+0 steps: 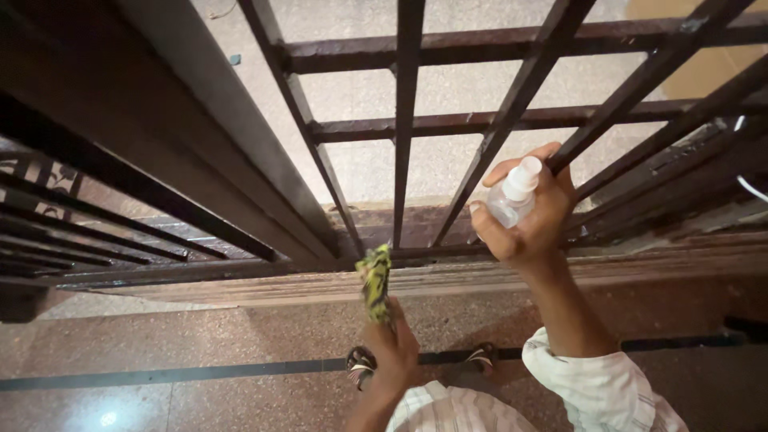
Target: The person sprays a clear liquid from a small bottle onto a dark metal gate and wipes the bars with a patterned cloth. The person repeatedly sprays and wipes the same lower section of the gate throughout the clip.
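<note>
My right hand (528, 220) grips a small clear spray bottle with a white nozzle (514, 192), held up against a slanted bar of the dark metal gate (404, 124). Lower down, my left hand (392, 340) is closed around a green and yellow patterned cloth (374, 282), whose upper end touches the gate's bottom rail. Both arms wear light striped sleeves. My sandalled feet (362, 364) show below the hands.
The gate's vertical and horizontal bars fill the upper view, with a pale speckled floor beyond them. A stone threshold (240, 286) runs under the gate. A second grille (72, 232) stands at the left. Polished reddish floor with a dark strip lies underfoot.
</note>
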